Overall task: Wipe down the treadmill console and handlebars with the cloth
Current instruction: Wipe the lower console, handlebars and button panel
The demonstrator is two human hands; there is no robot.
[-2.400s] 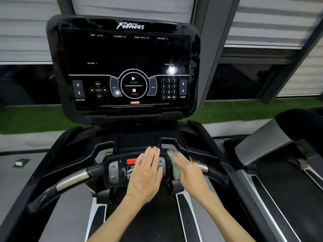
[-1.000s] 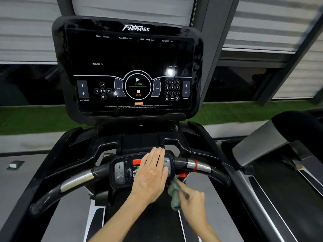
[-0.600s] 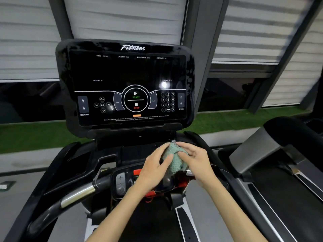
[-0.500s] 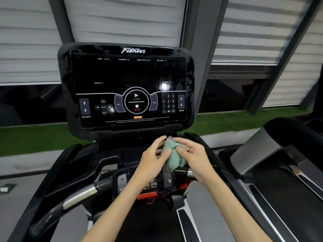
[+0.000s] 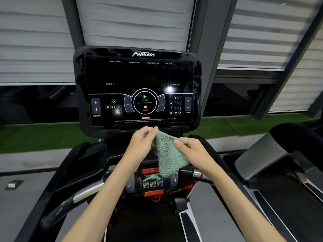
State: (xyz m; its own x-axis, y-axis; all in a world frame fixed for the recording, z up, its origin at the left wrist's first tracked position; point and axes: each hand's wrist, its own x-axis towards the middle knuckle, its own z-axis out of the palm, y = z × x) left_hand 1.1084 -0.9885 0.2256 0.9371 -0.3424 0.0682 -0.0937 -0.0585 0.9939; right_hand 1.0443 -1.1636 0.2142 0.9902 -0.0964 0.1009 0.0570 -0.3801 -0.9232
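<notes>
A fluffy green cloth (image 5: pixel 167 154) hangs spread in the air just below the black treadmill console (image 5: pixel 138 88). My left hand (image 5: pixel 141 145) pinches its top corner near the console's lower edge. My right hand (image 5: pixel 194 152) grips its right side. The cloth's lower end hangs over the small control panel (image 5: pixel 152 184) between the handlebars. The left handlebar (image 5: pixel 75 199) curves down to the left. Only a chrome bit of the right handlebar (image 5: pixel 197 172) shows past my right wrist.
A second treadmill (image 5: pixel 283 168) stands close on the right. The running belt (image 5: pixel 145 224) lies under my forearms. Blinds and dark windows fill the wall behind, above a green turf strip (image 5: pixel 43 137). A small box (image 5: pixel 13 185) lies on the floor at left.
My left hand left the control panel and my right hand brought the cloth up from beside it. Both hands now hold the cloth spread out, higher and nearer the console.
</notes>
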